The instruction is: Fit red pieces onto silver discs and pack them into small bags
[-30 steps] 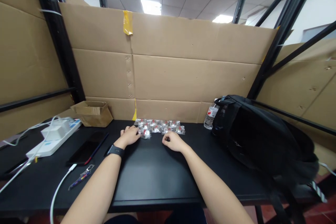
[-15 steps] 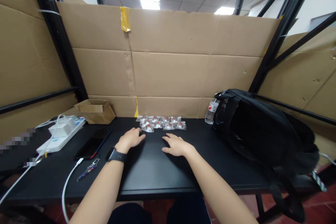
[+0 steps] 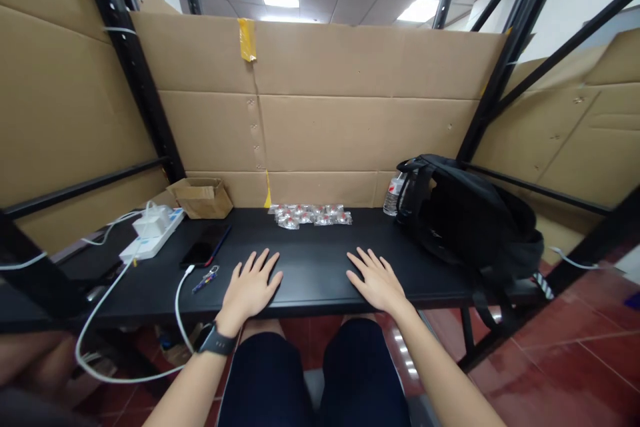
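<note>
My left hand [image 3: 251, 285] lies palm down near the front edge of the black table [image 3: 311, 260], fingers spread and holding nothing. A dark watch is on that wrist. To its right, my right hand [image 3: 376, 280] rests the same way, flat with the fingers apart. Beyond both hands, against the cardboard wall, several small clear plastic packets [image 3: 311, 215] with red centres lie in two rows, touching neither hand. Close to my left hand is a small colourful keychain [image 3: 205, 279] with a metal clasp.
A black phone [image 3: 204, 247], a white power strip [image 3: 154, 233] with cables and a small open cardboard box [image 3: 203, 198] occupy the left side. On the right are a water bottle [image 3: 393, 195] and a large black backpack [image 3: 470, 213]. Cardboard walls [image 3: 320, 133] enclose the table.
Both hands have drawn back from the packets toward the front edge and moved farther apart, with fingers now spread flat. The view has tilted down, showing more of the legs and floor.
</note>
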### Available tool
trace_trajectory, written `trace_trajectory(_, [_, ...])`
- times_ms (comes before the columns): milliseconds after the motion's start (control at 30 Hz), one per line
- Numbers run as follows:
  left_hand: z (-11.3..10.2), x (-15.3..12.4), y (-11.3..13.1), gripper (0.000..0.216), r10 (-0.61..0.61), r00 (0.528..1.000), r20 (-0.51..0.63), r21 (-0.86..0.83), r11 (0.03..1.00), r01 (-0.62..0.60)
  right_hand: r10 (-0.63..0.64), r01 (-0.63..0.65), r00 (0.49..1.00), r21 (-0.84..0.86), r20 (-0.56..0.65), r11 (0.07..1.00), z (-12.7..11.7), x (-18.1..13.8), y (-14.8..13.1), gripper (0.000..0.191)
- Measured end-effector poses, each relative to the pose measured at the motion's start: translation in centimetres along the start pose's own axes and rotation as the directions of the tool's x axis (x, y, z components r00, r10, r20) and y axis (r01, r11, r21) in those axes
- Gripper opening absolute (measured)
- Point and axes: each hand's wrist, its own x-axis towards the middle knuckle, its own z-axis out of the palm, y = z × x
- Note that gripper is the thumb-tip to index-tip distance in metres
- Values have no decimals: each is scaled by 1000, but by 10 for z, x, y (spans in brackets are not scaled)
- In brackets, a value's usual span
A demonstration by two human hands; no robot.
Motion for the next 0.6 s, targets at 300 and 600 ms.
trace_trajectory(300, [-10, -3, 5, 61, 6, 1000, 3, -38, 999, -6, 48, -46, 997, -43, 56, 998, -5, 11, -5, 62])
trace_trajectory(600, [-11, 0, 7, 63, -23, 998, 51, -16, 1000, 24, 108, -108, 993, -3, 36, 994, -5, 10, -9, 61])
